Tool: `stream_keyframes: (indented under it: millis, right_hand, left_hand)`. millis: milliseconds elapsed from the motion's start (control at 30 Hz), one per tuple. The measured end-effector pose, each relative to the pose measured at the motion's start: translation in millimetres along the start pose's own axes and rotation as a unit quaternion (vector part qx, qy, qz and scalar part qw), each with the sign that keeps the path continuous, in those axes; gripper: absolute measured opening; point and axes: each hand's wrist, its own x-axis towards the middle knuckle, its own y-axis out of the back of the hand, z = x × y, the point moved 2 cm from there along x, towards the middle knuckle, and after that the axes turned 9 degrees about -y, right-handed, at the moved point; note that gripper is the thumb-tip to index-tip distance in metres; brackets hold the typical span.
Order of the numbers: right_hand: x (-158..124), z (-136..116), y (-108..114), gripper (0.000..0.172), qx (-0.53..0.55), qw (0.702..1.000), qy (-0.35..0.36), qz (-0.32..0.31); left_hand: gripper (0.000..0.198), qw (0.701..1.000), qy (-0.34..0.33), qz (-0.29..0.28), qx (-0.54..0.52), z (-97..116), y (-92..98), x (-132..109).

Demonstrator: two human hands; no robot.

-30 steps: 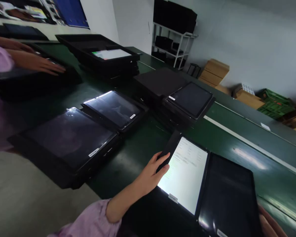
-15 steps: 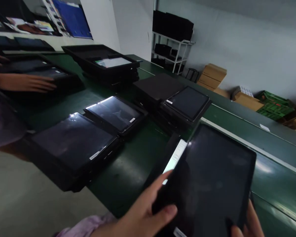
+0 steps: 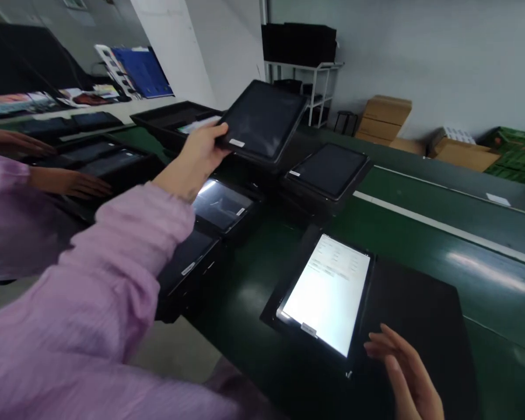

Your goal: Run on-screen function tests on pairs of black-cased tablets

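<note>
My left hand (image 3: 203, 143) reaches far forward and grips a dark-screened tablet (image 3: 262, 122) by its near left corner, thumb on top near a white label. The tablet is tilted, held up over the stacks. Close to the bench's near side, my right hand (image 3: 405, 367) is open with fingers apart and holds nothing. Just left of it lies a second tablet (image 3: 332, 291) with a lit white screen, on a black mat (image 3: 420, 315). Beyond that, another dark tablet (image 3: 330, 169) tops a stack.
Two more dark tablets (image 3: 223, 204) rest on black trays at left of centre. A co-worker's hands (image 3: 74, 181) are over tablets in a tray at far left. Black trays (image 3: 179, 111) stand behind. Cardboard boxes (image 3: 382, 119) and green crates (image 3: 516, 154) are along the wall.
The dark tablet has moved from in front of me, where both hands held it, forward and left in my left hand. My right hand has let go. The lit tablet is uncovered.
</note>
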Motion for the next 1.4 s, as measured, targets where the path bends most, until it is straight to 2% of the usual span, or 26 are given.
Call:
stream_keyframes:
  millis: [100, 200, 267, 367, 467, 533, 600, 667, 733, 833, 933, 1033, 1133, 1400]
  right_hand:
    - [2, 2, -2, 0.023, -0.133, 0.979, 0.152, -0.036]
    - [-2, -5, -12, 0.021, -0.242, 0.928, 0.282, -0.022]
    - [-7, -10, -22, 0.023, -0.297, 0.902, 0.312, -0.029]
    - [-12, -16, -34, 0.025, -0.345, 0.878, 0.322, -0.081]
    - [-11, -19, -43, 0.025, -0.368, 0.864, 0.325, -0.114]
    - [-8, -19, -46, 0.026, -0.378, 0.865, 0.317, -0.096]
    - [-3, -19, -47, 0.031, -0.379, 0.873, 0.3, -0.06]
    - [1, -19, -46, 0.035, -0.368, 0.885, 0.282, -0.036]
    - [4, -20, -46, 0.037, -0.354, 0.895, 0.268, -0.029]
    - [7, -23, -46, 0.034, -0.351, 0.898, 0.264, -0.034]
    - [7, -26, -47, 0.031, -0.357, 0.892, 0.274, -0.036]
    - [5, -29, -47, 0.031, -0.355, 0.892, 0.276, -0.038]
    - [1, -33, -53, 0.03, -0.362, 0.887, 0.281, -0.048]
    - [0, -50, -96, 0.035, -0.415, 0.841, 0.324, -0.121]
  left_hand:
    - [0.016, 0.996, 0.065, -0.009, 0.061, -34, -32.1, 39]
    - [0.015, 0.989, 0.074, -0.007, 0.127, -59, -45.1, 49]
    - [0.022, 0.985, 0.038, -0.01, 0.168, -63, -45.5, 48]
    - [0.039, 0.973, -0.047, -0.034, 0.224, -50, -40.0, 41]
    - [0.039, 0.958, -0.12, -0.06, 0.252, -32, -22.2, 11]
    - [0.038, 0.959, -0.141, -0.098, 0.225, -28, 0.5, -30]
    - [0.028, 0.969, -0.14, -0.186, 0.089, -37, 28.8, -84]
    - [0.02, 0.967, -0.112, -0.223, 0.044, -59, 59.7, -140]
    - [0.022, 0.965, -0.049, -0.251, 0.054, -92, 83.2, -186]
    - [0.027, 0.958, 0.025, -0.275, 0.076, -138, 95.6, -229]
    - [0.034, 0.945, 0.017, -0.31, 0.103, -162, 87.1, -246]
    - [0.037, 0.929, -0.025, -0.344, 0.13, -169, 77.0, -251]
    - [0.04, 0.925, -0.049, -0.357, 0.123, -173, 75.0, -252]
    - [0.038, 0.919, -0.084, -0.371, 0.108, -176, 79.3, -255]
